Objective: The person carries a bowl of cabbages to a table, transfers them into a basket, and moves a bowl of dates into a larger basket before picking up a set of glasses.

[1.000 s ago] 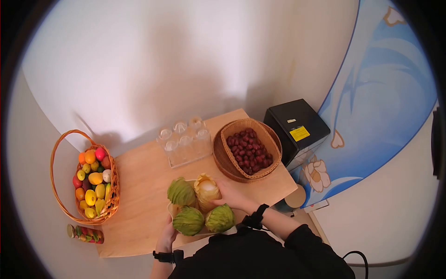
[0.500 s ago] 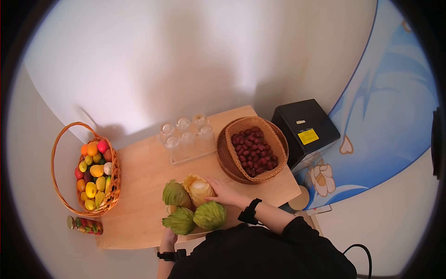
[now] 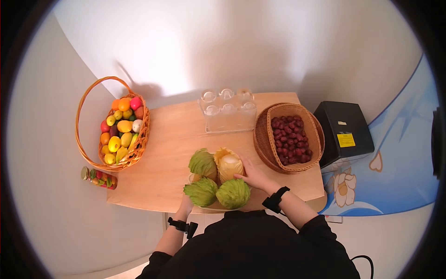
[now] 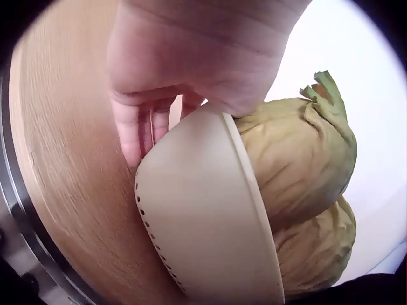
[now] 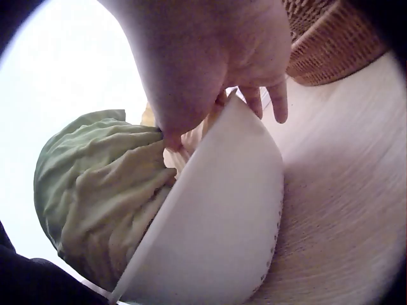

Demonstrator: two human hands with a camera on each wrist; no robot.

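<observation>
A cream basket [image 4: 197, 203] with small holes along its lower edge sits at the table's front edge. In it are three green cabbages, at back left [image 3: 202, 162], front left [image 3: 200, 191] and front right [image 3: 233, 193], and a yellow leafy cabbage [image 3: 228, 168]. My left hand [image 3: 186, 203] grips the basket's left side, with the fingers curled down its outside and the thumb side over the rim. My right hand [image 3: 255, 176] holds the right rim, thumb inside and fingers outside, beside the yellow cabbage.
Behind, a clear rack [image 3: 230, 122] holds several upturned glasses. A wicker basket [image 3: 317, 139] of dark red fruit stands on a round tray at right, beside a black box [image 3: 344, 123]. At left are a handled fruit basket [image 3: 145, 132] and a filled jar [image 3: 103, 179].
The head view has turned, so the table looks straighter and farther right. My right hand has shifted slightly along the rim by the yellow cabbage; both hands stay at the cream basket.
</observation>
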